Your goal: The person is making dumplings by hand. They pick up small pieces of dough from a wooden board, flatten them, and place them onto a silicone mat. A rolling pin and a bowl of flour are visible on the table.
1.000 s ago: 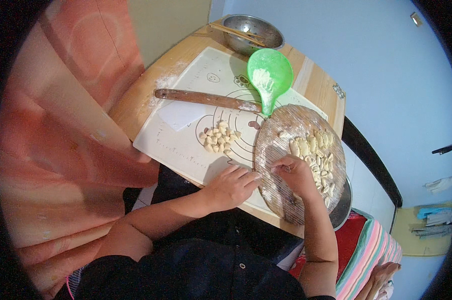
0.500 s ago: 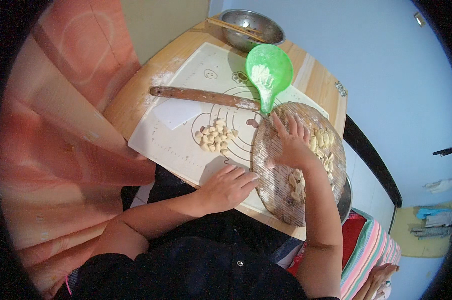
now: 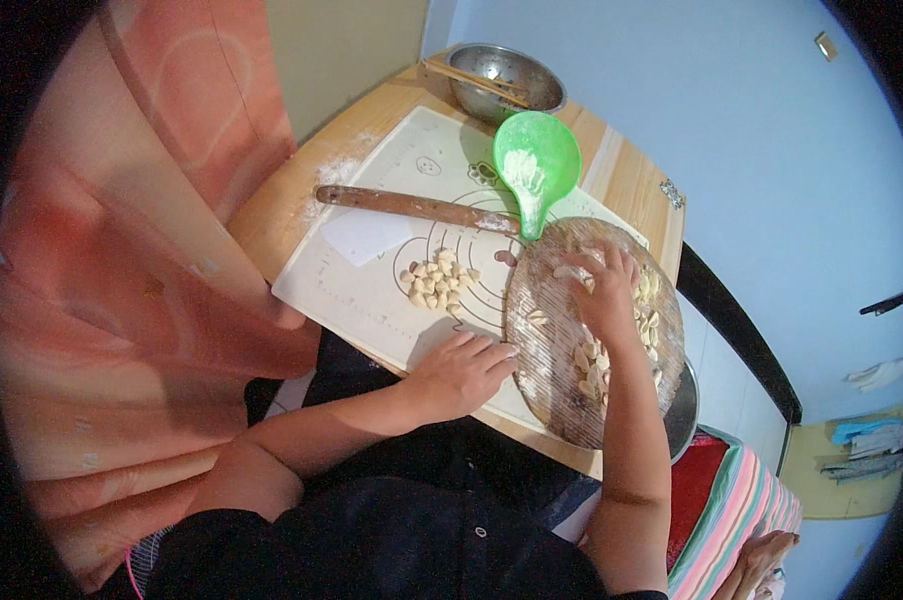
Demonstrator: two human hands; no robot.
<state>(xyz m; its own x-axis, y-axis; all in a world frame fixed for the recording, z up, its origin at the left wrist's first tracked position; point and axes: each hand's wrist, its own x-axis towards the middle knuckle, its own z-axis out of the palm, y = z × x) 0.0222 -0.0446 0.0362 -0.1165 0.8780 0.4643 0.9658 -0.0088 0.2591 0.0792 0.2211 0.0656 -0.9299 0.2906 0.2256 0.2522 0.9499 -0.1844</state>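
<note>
My left hand point(image 3: 459, 376) lies on the near part of the white pastry mat point(image 3: 341, 315), its fingers stretched out and their tips touching the left edge of a round ridged board point(image 3: 546, 385). Above that board is my right hand point(image 3: 605, 298), fingers apart and bent downward; what is under the fingertips is hard to make out. Small shaped dough pieces point(image 3: 589, 362) lie on the board's right side, partly hidden by my right hand and forearm. One single dough piece point(image 3: 536, 318) sits apart toward the board's left. On the mat is a pile of small dough lumps point(image 3: 438, 281).
A wooden rolling pin point(image 3: 411, 205) lies across the mat beside a white sheet point(image 3: 364, 236). Behind the board rests a green scoop point(image 3: 561, 150) with flour. A metal bowl point(image 3: 511, 80) with chopsticks stands at the far edge. Another metal bowl point(image 3: 684, 405) shows under the board's right side.
My right hand has lifted off the board's left part and shifted right, its fingers more bent. The single dough piece is now uncovered there. My left hand has stayed put.
</note>
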